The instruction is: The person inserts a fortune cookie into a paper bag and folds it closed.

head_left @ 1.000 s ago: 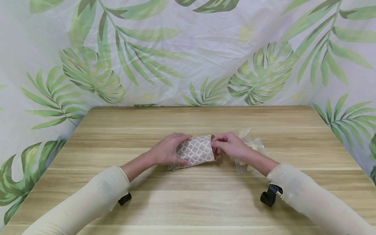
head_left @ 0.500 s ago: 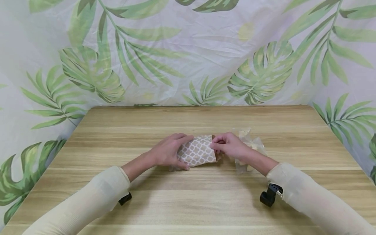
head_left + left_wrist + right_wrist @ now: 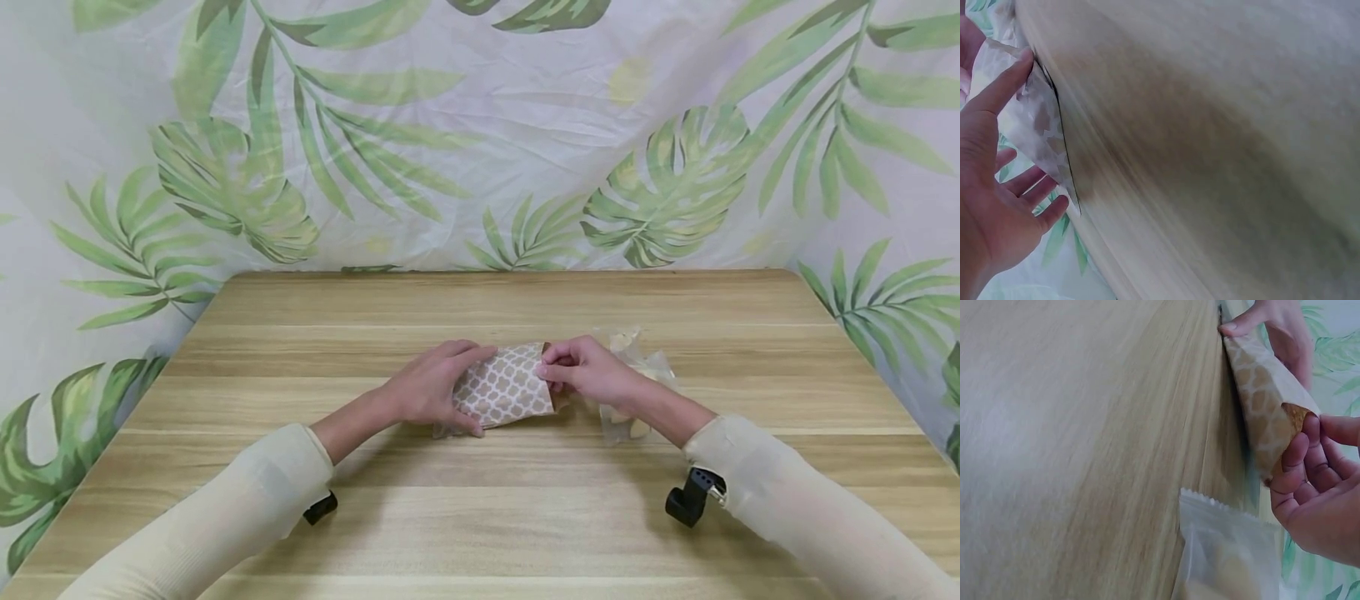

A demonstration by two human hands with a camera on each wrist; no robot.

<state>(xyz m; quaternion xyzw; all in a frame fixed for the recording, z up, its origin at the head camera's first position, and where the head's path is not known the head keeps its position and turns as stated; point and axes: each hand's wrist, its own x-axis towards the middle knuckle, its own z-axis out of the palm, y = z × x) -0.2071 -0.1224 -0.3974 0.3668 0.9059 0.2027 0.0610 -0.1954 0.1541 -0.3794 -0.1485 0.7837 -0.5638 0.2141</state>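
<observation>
A small tan paper bag (image 3: 502, 387) with a white lattice print lies on its side at the middle of the table, its mouth facing right. My left hand (image 3: 427, 387) holds its closed end, thumb on the near edge and fingers over the far edge. In the left wrist view the left hand (image 3: 1004, 206) has its fingers spread along the bag (image 3: 1029, 119). My right hand (image 3: 592, 367) pinches the rim of the mouth. In the right wrist view the right hand's fingers (image 3: 1297, 453) curl at the brown inside of the bag (image 3: 1263, 394). The bag's contents are hidden.
Clear plastic packets (image 3: 618, 421) with pale pieces inside lie behind and beside the right forearm; one packet (image 3: 1225, 550) shows close in the right wrist view. The wooden table (image 3: 480, 517) reaches back to a leaf-print cloth (image 3: 525, 125). Dark wrist devices (image 3: 686, 500) hang below the sleeves.
The bag has shifted slightly to the right and turned a little in the left hand. My right fingers, earlier partly inside the mouth, now pinch its rim.
</observation>
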